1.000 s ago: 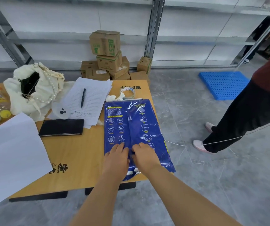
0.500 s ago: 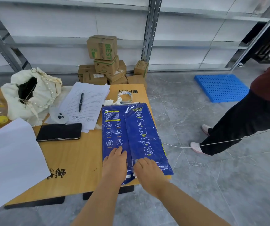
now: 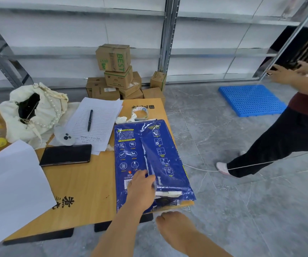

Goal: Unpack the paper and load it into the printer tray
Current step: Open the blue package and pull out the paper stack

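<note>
A blue plastic-wrapped ream of paper [image 3: 160,156] lies on the right end of the wooden table [image 3: 86,190], its near end hanging over the table's edge. The wrapper is torn at that end and white paper [image 3: 168,193] shows through. My left hand [image 3: 142,190] rests on top of the pack with its fingers closed on the wrapper's middle seam flap. My right hand [image 3: 175,225] is off the pack, just below its near end at the table's edge, blurred. No printer is in view.
A black phone [image 3: 65,154], lined sheets with a pen [image 3: 90,120], a white bag [image 3: 32,112], a tape roll [image 3: 140,113] and large white sheets [image 3: 10,188] share the table. Cardboard boxes [image 3: 116,71] stand behind. Another person [image 3: 279,138] stands right, near a blue pallet [image 3: 251,100].
My right hand has slid off the pack toward me, below its near end. The wrapper's near end has torn open and shows white paper. My left hand stays on the seam.
</note>
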